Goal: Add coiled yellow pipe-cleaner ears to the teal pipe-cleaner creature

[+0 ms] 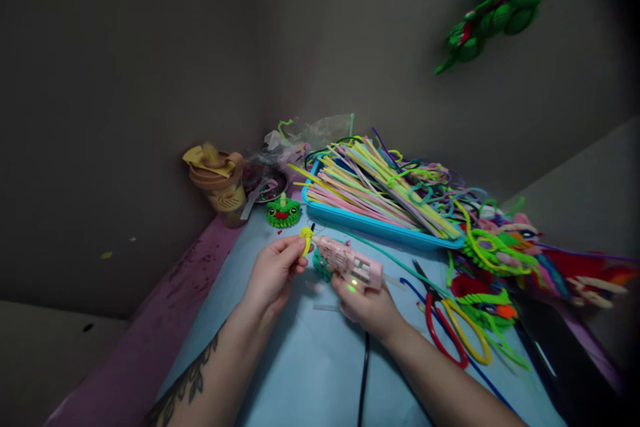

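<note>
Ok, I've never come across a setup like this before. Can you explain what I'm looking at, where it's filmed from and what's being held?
There is no machine here, just a person's two bare hands. The single picture comes from a camera worn on their head, looking forward and down, so the forearms enter from the bottom.

The left hand pinches a small yellow piece. The right hand grips what looks like a pink glue gun, its nozzle pointed at that piece; whether they touch is hard to tell.

On the light blue sheet sit a blue tray of fuzzy craft stems, scissors with red and yellow handles, and a green face-like figure.
</note>
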Motion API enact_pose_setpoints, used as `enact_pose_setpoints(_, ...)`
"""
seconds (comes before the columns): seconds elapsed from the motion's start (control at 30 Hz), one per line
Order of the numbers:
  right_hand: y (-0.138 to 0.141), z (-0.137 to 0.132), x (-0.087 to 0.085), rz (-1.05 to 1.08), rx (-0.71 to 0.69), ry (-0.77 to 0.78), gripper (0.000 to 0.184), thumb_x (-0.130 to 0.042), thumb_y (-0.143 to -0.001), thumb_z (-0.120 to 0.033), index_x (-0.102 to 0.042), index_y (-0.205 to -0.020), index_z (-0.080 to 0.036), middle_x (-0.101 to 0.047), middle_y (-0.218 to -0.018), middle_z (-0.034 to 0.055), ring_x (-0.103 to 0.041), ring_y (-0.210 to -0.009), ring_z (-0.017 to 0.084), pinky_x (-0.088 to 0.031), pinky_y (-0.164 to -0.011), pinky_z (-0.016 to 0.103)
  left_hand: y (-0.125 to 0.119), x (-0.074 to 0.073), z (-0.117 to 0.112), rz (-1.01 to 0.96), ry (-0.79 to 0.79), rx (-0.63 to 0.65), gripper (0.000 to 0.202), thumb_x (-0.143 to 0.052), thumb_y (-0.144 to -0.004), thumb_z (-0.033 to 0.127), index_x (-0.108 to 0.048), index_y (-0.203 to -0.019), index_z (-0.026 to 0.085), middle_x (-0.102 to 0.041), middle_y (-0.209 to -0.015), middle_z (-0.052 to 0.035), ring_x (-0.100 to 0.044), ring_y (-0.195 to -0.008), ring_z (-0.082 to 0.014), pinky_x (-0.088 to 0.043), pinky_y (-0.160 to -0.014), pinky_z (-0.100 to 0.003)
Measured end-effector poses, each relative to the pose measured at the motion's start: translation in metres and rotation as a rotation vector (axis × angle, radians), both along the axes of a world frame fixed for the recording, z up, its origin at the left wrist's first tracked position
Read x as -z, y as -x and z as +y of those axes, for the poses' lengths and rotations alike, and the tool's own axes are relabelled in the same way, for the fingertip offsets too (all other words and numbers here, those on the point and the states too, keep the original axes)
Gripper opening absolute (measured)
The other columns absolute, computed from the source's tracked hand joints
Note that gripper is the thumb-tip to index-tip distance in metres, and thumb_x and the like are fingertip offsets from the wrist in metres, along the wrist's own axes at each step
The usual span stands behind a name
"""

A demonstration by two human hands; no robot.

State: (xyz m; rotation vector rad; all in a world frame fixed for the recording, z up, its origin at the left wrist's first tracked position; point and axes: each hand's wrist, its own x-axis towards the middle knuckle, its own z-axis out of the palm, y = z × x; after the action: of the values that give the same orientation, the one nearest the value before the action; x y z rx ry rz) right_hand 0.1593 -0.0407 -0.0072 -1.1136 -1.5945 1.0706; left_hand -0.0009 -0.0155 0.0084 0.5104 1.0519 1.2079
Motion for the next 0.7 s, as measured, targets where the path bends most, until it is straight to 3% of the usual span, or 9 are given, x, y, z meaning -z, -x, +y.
enact_pose_setpoints(0.2, 0.003, 0.000, -0.005, 0.010, -0.003, -0.010, 0.043, -0.058, -0.075, -0.018, -0.062, -0.117, -0.025, -0.064, -0.118, 0.0013, -0.057, -0.112, 0.025, -0.040, -0.103, 0.044, -0.001, -0.003, 0.001, 0.012, 0.000, -0.012, 0.029, -0.081, -0.054, 0.027, -0.068, -0.073, 0.008, -0.062, -0.056, 0.0005, -0.048, -0.041, -0.0019, -0.037, -0.038, -0.010)
enact_pose_setpoints(0.4, -0.002, 0.002, 0.001, 0.022, 0.117, 0.057, 0.029, -0.062, -0.076, -0.029, -0.067, -0.104, -0.023, -0.069, -0.106, 0.0042, -0.060, -0.104, 0.026, -0.041, -0.100, 0.045, -0.001, -0.004, -0.001, 0.010, -0.019, -0.002, 0.029, -0.080, -0.054, 0.028, -0.069, -0.072, 0.009, -0.064, -0.061, -0.0011, -0.048, -0.043, -0.0018, -0.036, -0.040, -0.011)
enact_pose_setpoints(0.47, -0.003, 0.001, -0.001, 0.126, 0.172, 0.105, 0.029, -0.065, -0.075, -0.033, -0.067, -0.101, -0.022, -0.068, -0.106, 0.0055, -0.061, -0.100, 0.026, -0.044, -0.096, 0.043, -0.001, -0.003, -0.002, 0.010, -0.024, 0.000, 0.029, -0.080, -0.055, 0.029, -0.069, -0.072, 0.009, -0.064, -0.062, -0.0016, -0.048, -0.044, -0.0020, -0.035, -0.039, -0.012)
enact_pose_setpoints(0.53, 0.000, -0.001, -0.010, 0.328, 0.256, 0.189, 0.028, -0.068, -0.072, -0.038, -0.067, -0.092, -0.020, -0.070, -0.095, 0.0056, -0.065, -0.086, 0.022, -0.052, -0.081, 0.037, -0.001, -0.001, -0.002, 0.007, -0.027, 0.003, 0.029, -0.080, -0.055, 0.030, -0.068, -0.072, 0.009, -0.065, -0.063, -0.0019, -0.048, -0.044, -0.0022, -0.035, -0.040, -0.012)
enact_pose_setpoints(0.63, 0.010, -0.001, -0.034, 0.676, 0.346, 0.316, 0.029, -0.068, -0.072, -0.045, -0.061, -0.083, -0.019, -0.064, -0.070, -0.0003, -0.060, -0.057, 0.013, -0.051, -0.053, 0.024, -0.002, 0.001, -0.001, -0.008, -0.027, 0.002, 0.029, -0.080, -0.055, 0.029, -0.068, -0.071, 0.009, -0.064, -0.062, -0.0015, -0.048, -0.044, -0.0024, -0.035, -0.040, -0.012)
enact_pose_setpoints(0.7, 0.023, 0.001, -0.055, 0.821, 0.378, 0.353, 0.031, -0.064, -0.075, -0.049, -0.058, -0.085, -0.021, -0.061, -0.067, -0.0025, -0.057, -0.053, 0.010, -0.049, -0.047, 0.021, -0.002, 0.003, 0.001, -0.027, -0.037, 0.003, 0.027, -0.080, -0.056, 0.028, -0.067, -0.070, 0.008, -0.064, -0.062, -0.0017, -0.047, -0.044, -0.0023, -0.035, -0.040, -0.013)
